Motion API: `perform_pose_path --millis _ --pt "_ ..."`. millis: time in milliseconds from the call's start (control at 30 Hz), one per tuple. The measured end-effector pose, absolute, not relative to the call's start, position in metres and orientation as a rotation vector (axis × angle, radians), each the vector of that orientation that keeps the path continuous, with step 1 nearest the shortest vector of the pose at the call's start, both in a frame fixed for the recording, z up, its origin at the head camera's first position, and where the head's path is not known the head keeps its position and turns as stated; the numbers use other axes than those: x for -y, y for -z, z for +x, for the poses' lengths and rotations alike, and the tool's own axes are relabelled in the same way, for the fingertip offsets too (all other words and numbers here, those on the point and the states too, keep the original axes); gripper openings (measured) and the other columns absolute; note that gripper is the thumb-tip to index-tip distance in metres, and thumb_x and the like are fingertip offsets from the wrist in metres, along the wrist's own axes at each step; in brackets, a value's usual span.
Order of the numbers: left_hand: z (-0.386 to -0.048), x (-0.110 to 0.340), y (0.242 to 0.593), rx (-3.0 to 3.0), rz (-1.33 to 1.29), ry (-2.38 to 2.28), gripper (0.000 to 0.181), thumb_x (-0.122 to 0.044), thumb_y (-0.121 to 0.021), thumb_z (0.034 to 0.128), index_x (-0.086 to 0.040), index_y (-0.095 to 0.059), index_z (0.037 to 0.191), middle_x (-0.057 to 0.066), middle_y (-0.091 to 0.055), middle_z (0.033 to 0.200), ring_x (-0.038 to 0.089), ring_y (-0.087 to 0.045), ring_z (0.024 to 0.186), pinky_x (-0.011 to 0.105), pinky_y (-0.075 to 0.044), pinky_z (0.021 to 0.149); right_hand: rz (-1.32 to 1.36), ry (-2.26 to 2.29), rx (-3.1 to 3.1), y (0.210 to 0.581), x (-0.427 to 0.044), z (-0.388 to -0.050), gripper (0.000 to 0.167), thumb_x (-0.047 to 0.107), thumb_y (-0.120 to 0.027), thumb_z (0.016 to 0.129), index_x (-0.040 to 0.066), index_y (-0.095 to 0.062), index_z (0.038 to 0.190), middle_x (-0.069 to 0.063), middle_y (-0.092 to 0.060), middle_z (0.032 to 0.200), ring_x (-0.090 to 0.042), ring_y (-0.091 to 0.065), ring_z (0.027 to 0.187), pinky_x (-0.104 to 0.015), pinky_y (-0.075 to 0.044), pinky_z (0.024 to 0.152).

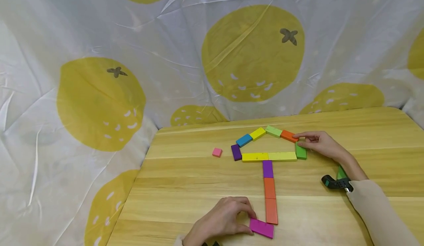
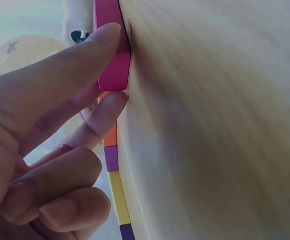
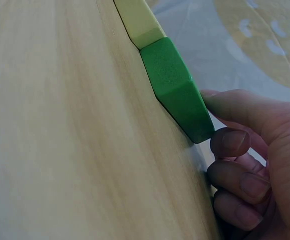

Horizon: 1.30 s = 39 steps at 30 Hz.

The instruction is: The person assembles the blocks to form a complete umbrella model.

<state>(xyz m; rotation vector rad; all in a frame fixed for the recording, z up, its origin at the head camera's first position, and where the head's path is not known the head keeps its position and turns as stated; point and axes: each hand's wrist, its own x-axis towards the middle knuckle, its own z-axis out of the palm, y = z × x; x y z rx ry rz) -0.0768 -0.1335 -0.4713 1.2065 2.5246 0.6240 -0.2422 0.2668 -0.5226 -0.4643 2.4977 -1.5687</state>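
Observation:
My left hand [image 1: 225,216] pinches a flat magenta block [image 1: 262,228] between thumb and fingers, just below a column of blocks. In the left wrist view the thumb lies along the side of that magenta block [image 2: 114,70]. The column has a purple block [image 1: 268,169] above two orange-red blocks [image 1: 271,211]. At the upper right, my right hand [image 1: 319,143] holds the right end of an orange block [image 1: 289,136]. Its thumb is by the top of a green block [image 1: 301,152]. The green block [image 3: 177,90] hides the orange one in the right wrist view.
Two yellow blocks [image 1: 255,157] lie end to end across the column's top. Purple [image 1: 236,152], blue [image 1: 244,140], yellow [image 1: 258,133] and light green [image 1: 273,131] blocks arch above them. A small pink block [image 1: 216,152] sits apart on the wooden table [image 1: 185,179]. Patterned cloth [image 1: 172,54] hangs behind.

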Motion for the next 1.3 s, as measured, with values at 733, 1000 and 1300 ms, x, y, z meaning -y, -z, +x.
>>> perform_pose_path --millis 733,1000,1300 --pt "-0.076 0.133 0.472 -2.512 1.200 -0.645 0.025 -0.037 -0.084 0.0877 -0.024 -0.079 0.109 -0.018 -0.068 0.106 -0.012 -0.056 0.092 0.007 -0.042 0.081 -0.488 1.540 -2.514 0.518 -0.268 -0.241 0.039 0.023 -0.068 0.101 0.005 -0.067 0.136 -0.003 -0.055 0.073 -0.009 -0.042 0.058 -0.028 -0.038 0.057" --pt "-0.076 0.134 0.472 -2.507 1.188 -0.656 0.024 -0.036 -0.083 0.0881 -0.024 -0.079 0.109 -0.018 -0.068 0.106 -0.011 -0.057 0.093 0.007 -0.042 0.081 -0.506 1.538 -2.507 0.517 -0.267 -0.241 0.040 0.023 -0.068 0.102 0.004 -0.066 0.136 -0.004 -0.058 0.076 -0.010 -0.045 0.060 -0.028 -0.040 0.058" --pt "-0.077 0.134 0.473 -2.506 1.208 -0.657 0.025 -0.037 -0.082 0.0892 -0.024 -0.079 0.110 -0.017 -0.069 0.106 -0.011 -0.058 0.093 0.007 -0.043 0.082 -0.474 1.511 -2.580 0.504 -0.281 -0.233 0.039 0.028 -0.065 0.104 0.011 -0.066 0.138 0.003 -0.045 0.071 -0.012 -0.037 0.060 -0.032 -0.037 0.054"
